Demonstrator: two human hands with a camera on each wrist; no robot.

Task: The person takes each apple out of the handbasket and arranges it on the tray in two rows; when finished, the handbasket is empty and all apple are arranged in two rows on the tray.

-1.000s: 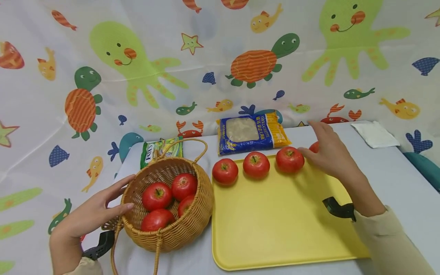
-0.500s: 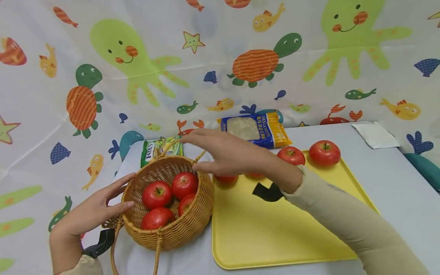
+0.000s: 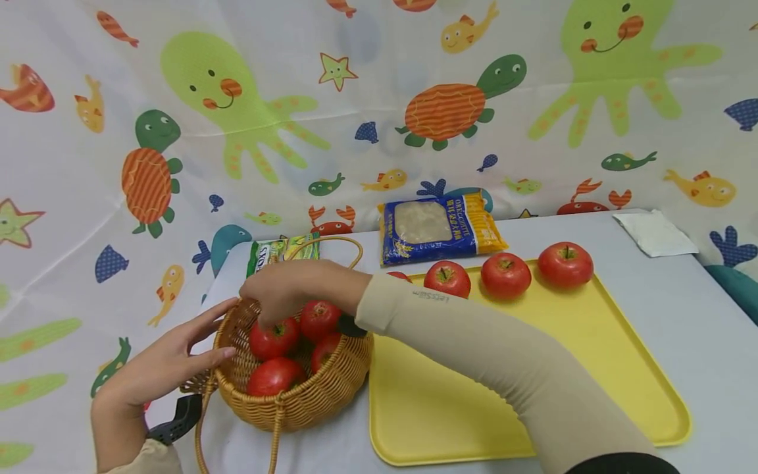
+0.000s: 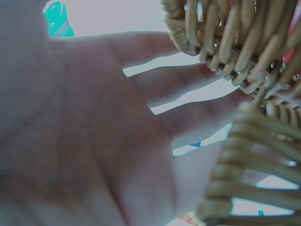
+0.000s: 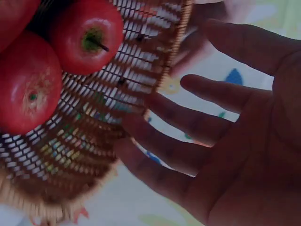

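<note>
A round wicker basket (image 3: 322,398) holds several red apples (image 3: 275,377). My left hand (image 3: 160,359) rests on the basket's left side, thumb over the rim; its fingers (image 4: 155,52) look straight along the wickerwork in the left wrist view. My right hand (image 3: 284,289) reaches over the basket's far left rim, above an apple (image 3: 275,339). In the right wrist view its fingers (image 5: 197,120) are spread and hold nothing, close by the rim, with the apples (image 5: 89,40) off to one side.
A yellow tray (image 3: 450,421) lies right of the basket, with a row of red apples (image 3: 506,275) along its far edge. Behind stand a blue pasta bag (image 3: 441,230) and a green FOX'S packet (image 3: 281,250). A white packet (image 3: 656,232) lies at the far right.
My right hand has let go of the apple at the tray's far right corner and swung left over the basket. My left hand stays at the basket's side.
</note>
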